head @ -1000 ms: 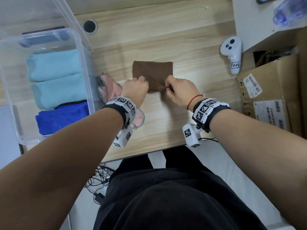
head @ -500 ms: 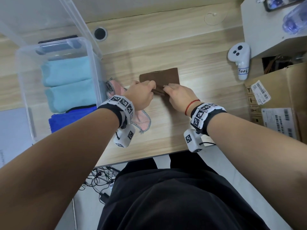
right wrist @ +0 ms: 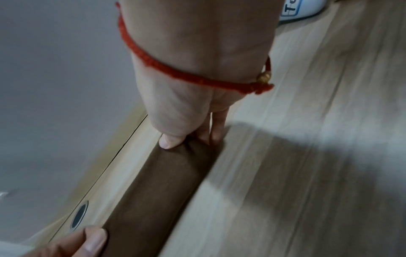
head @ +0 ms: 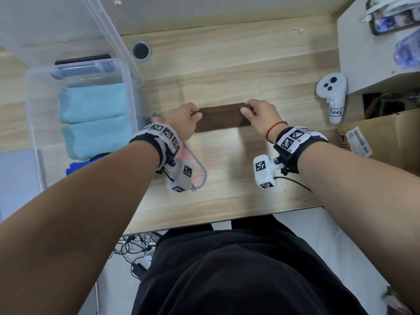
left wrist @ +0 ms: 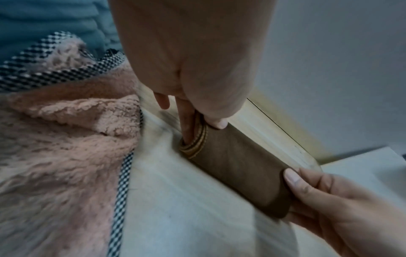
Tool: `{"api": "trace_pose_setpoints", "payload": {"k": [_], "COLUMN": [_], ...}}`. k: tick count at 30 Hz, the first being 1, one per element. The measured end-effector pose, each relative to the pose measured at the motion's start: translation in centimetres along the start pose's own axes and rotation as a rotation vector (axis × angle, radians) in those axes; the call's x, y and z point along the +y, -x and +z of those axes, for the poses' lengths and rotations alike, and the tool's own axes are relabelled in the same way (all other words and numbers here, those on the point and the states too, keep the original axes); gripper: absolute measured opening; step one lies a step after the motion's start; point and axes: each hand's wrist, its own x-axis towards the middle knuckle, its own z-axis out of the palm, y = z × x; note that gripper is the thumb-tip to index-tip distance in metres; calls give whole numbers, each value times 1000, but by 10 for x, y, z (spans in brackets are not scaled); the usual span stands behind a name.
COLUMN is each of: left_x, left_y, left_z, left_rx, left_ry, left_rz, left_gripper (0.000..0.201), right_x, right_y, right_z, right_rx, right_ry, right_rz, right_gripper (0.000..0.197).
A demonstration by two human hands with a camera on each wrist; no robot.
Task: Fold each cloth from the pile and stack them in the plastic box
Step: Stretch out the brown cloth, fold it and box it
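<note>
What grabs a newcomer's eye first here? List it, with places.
The brown cloth, folded into a narrow strip at the middle of the wooden desk, pinched at its ends by the left hand and right hand. To the left, the clear plastic box holds folded light blue towels.

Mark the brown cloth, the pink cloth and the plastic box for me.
brown cloth (head: 221, 118): head view, middle of the folded strip between the hands.
pink cloth (left wrist: 66, 142): left wrist view, fleecy face left of the hand.
plastic box (head: 130, 92): head view, right wall by the light blue towels.
</note>
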Motion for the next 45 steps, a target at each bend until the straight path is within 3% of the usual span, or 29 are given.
{"api": "trace_pose_setpoints", "payload": {"k": [4,10,15,18,21,25,28,33,37,41,45], "left_x": [-4,-3,-4,-2,8,27,37,43,39,37,29], "left_y": [-16,-30,-34,-34,-31,-25,-23,-19,-9,9,26], "left_z": [0,0,3,1,0,7,10,11,5,-14,-58], "left_rx": [15,-30,21,92,101,18,-103,-163,-172,-163,-12], "left_ry": [-9,-60,-62,-32,-67,-244,-378,-530,-302,-30,115], "left_rz": [-38,-100,-182,-202,-86,114,80,52,50,31,35], "left_gripper": [20,23,27,26,16,41,53,47,27,38,29], "right_x": [-1,6,5,8,8,5,0,-2,-2,-6,-36], "right_y": [-15,-26,-28,-26,-26,-20,-17,-19,-14,-8,-2], "right_z": [1,-1,1,2,0,-1,2,6,-5,-18,-32], "right_rx": [-14,-21,80,90,82,-39,-115,-190,-206,-239,-173], "right_ry": [9,-152,-218,-190,-121,-12,197,240,103,-166,-379], "right_rz": [62,222,293,254,166,-51,-101,-79,-94,-53,-45], "right_gripper": [31,15,29,34,32,48,53,53,29,30,23]}}
